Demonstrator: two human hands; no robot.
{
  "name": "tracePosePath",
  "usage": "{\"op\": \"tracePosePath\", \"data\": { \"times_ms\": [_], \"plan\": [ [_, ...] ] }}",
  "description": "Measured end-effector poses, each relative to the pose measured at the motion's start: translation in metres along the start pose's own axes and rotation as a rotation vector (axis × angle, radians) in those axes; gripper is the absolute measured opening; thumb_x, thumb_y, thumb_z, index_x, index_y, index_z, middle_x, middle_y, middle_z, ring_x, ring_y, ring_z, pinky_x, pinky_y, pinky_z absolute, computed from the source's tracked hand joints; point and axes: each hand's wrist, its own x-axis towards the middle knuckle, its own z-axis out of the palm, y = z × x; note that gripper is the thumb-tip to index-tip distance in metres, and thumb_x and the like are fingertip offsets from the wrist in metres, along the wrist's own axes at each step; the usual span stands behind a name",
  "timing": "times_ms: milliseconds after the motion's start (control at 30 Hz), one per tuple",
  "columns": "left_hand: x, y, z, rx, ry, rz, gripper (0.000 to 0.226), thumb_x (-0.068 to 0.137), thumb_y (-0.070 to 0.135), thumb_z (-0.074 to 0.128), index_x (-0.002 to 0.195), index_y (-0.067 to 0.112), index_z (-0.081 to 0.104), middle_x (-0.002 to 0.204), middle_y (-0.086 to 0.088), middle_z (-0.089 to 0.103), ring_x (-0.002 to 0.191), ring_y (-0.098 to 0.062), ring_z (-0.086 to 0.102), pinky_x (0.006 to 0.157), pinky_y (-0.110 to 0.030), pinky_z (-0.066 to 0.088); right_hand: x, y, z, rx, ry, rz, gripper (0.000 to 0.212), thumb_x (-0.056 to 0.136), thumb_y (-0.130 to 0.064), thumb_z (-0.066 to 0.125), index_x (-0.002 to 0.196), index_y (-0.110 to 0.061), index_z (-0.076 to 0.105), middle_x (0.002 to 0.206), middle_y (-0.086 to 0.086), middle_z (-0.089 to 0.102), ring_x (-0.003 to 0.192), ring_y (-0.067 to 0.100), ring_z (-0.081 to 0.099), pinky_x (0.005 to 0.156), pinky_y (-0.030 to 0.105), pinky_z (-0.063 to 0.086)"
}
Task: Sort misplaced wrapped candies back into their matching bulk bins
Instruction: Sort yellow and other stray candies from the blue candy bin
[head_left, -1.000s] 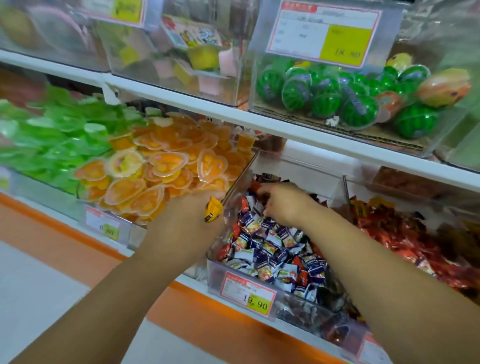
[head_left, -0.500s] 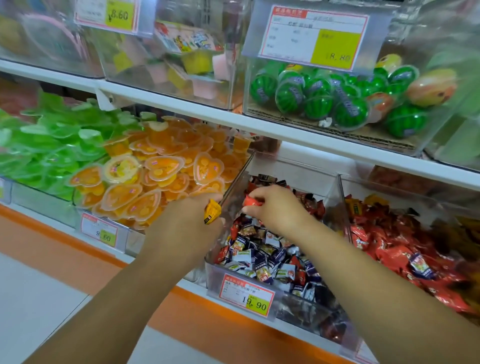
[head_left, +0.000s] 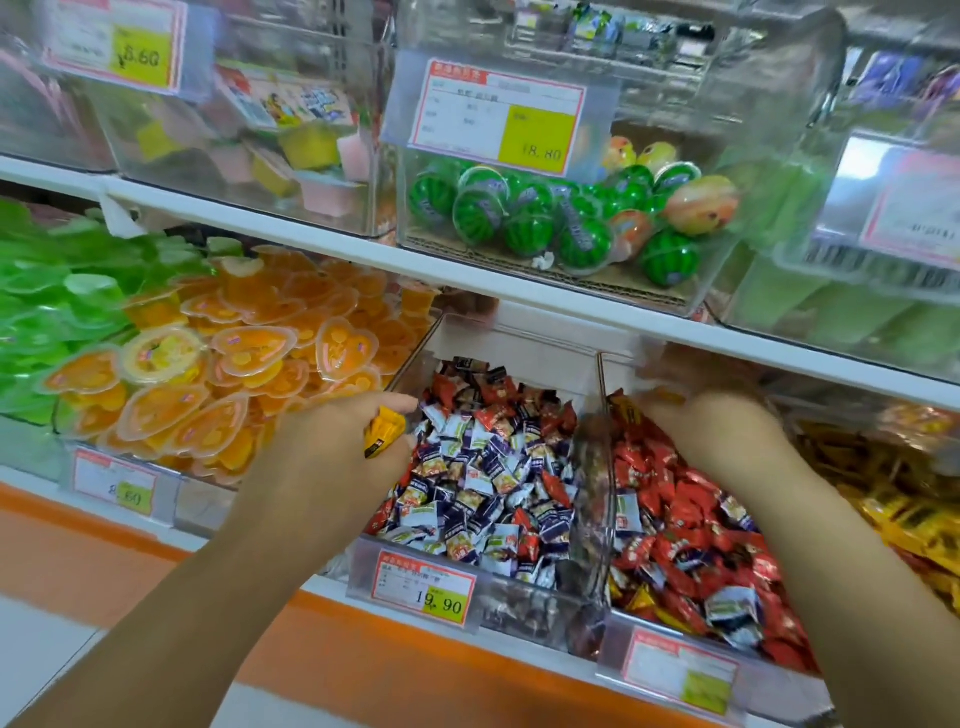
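Head view: left hand (head_left: 332, 457) over the front-left edge of the purple/white candy bin (head_left: 530, 610), fingers curled round a yellow wrapped candy (head_left: 383, 432). Right hand (head_left: 698, 418) is blurred, low over the back of the red candies (head_left: 670, 525) in the next bin over. Can't tell whether it's holding anything.

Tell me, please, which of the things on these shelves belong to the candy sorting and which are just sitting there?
Part of the job:
- left hand gripping a yellow candy
- right hand, blurred, over the red-candy bin
- blue-and-white candy bin
- yellow candies, far right

Just there:
- orange jelly cups
- green jelly cups
- watermelon balls
- 19.90 price tag
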Motion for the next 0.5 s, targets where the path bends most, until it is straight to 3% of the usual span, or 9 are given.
{"op": "tracePosePath", "data": {
  "times_ms": [67,100,167,233,300,400,500],
  "plan": [
    [-0.001,-0.001,-0.002,0.010,-0.007,-0.009,0.029,0.090,0.035,0.062,0.118,0.042,0.061,0.040,0.010,0.043,0.031,-0.005,0.040,0.032,-0.015,0.025,-0.002,-0.026,0.012,0.048,-0.015,-0.165,0.021,0.095,-0.035,0.056,0.115,-0.034,0.062,0.104,-0.009,0.058,0.068,0.002,0.051,0.059,0.010,0.036],
    [-0.001,-0.001,-0.003,0.012,-0.016,-0.018,0.030,0.091,0.035,0.061,0.120,0.043,0.060,0.042,0.011,0.043,0.031,-0.004,0.041,0.031,-0.014,0.024,0.001,-0.040,0.020,0.046,-0.091,-0.253,0.021,0.096,-0.033,0.054,0.115,-0.033,0.064,0.108,-0.012,0.059,0.074,-0.001,0.053,0.062,0.007,0.035],
    [0.000,-0.006,-0.004,0.027,-0.036,-0.027,0.031,0.091,0.037,0.060,0.121,0.045,0.058,0.049,0.012,0.051,0.031,-0.004,0.042,0.033,-0.013,0.023,0.018,-0.062,0.042,-0.041,-0.290,-0.359,0.026,0.098,-0.028,0.053,0.122,-0.029,0.063,0.127,-0.008,0.059,0.103,0.006,0.057,0.081,0.012,0.036],
    [0.001,-0.010,-0.006,0.042,-0.054,-0.027,0.031,0.091,0.038,0.059,0.121,0.045,0.057,0.047,0.013,0.054,0.032,-0.005,0.041,0.036,-0.020,0.025,0.040,-0.074,0.063,-0.178,-0.424,-0.379,0.034,0.098,-0.023,0.053,0.132,-0.024,0.056,0.140,-0.001,0.051,0.119,0.016,0.052,0.091,0.020,0.037],
    [0.001,-0.013,-0.007,0.046,-0.068,-0.034,0.032,0.091,0.038,0.058,0.123,0.045,0.056,0.040,0.018,0.049,0.033,-0.005,0.041,0.040,-0.023,0.024,0.058,-0.076,0.084,-0.293,-0.482,-0.364,0.040,0.096,-0.018,0.055,0.136,-0.023,0.051,0.142,0.005,0.047,0.114,0.022,0.052,0.087,0.026,0.043],
    [0.002,-0.019,-0.007,0.035,-0.068,-0.057,0.035,0.091,0.038,0.058,0.125,0.046,0.054,0.037,0.009,0.042,0.033,-0.004,0.041,0.041,-0.022,0.025,0.071,-0.072,0.101,-0.371,-0.516,-0.346,0.037,0.094,-0.012,0.055,0.130,-0.021,0.055,0.133,0.007,0.052,0.096,0.020,0.055,0.070,0.026,0.044],
    [0.004,-0.023,-0.007,0.042,-0.081,-0.062,0.036,0.091,0.039,0.057,0.126,0.047,0.053,0.039,0.010,0.044,0.034,-0.004,0.042,0.038,-0.018,0.024,0.078,-0.068,0.097,-0.229,-0.401,-0.317,0.025,0.096,-0.024,0.054,0.118,-0.016,0.061,0.122,0.006,0.058,0.100,0.021,0.054,0.077,0.027,0.040]
  ]
}}
